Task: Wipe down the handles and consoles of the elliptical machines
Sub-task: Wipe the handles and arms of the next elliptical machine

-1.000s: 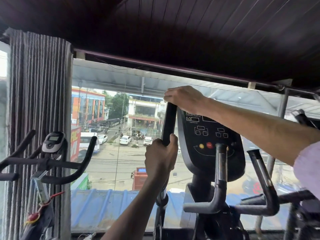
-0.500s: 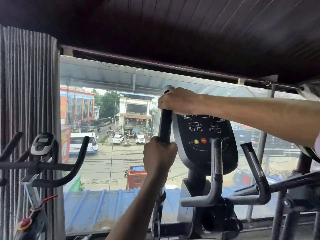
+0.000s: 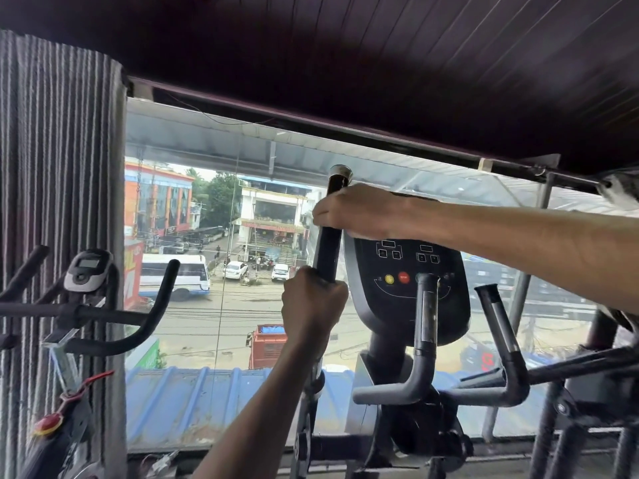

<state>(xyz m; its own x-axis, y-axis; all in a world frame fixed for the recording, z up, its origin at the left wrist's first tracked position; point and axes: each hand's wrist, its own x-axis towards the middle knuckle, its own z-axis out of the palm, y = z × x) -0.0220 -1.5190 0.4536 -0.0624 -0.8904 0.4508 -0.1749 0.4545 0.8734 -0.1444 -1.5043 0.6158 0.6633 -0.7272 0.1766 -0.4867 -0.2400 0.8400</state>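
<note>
Starting from the left, the striped curtain (image 3: pixel 58 202) hung at the edge of the window, and just right of it the exercise bike (image 3: pixel 86 305) with its small display and curved bars stood well apart from where I was working, so it was not in my way. At the middle, my left hand (image 3: pixel 313 300) was clenched around the upright black handle (image 3: pixel 328 247) of the elliptical, low on the grip, steadying it. What had changed was above it: a second before, my right hand (image 3: pixel 359 212) had capped the very top of that handle, and now it had slid down, leaving the metal end cap bare above my knuckles. Its fingers were wrapped around the upper grip; I could not tell whether a cloth was under the palm, since none showed. I judged that meant the top of the handle was done and the stroke was running down toward my left hand, which would have to shift for the rest of the grip. Just right of the handle, touching distance away, the console (image 3: pixel 408 281) with its yellow and red buttons waited, partly hidden by my right forearm. In front of it the two grey fixed handlebars (image 3: pixel 425 344) stood up and would crowd any reach to the lower panel. Further right, parts of another machine (image 3: pixel 587 392) were near.
</note>
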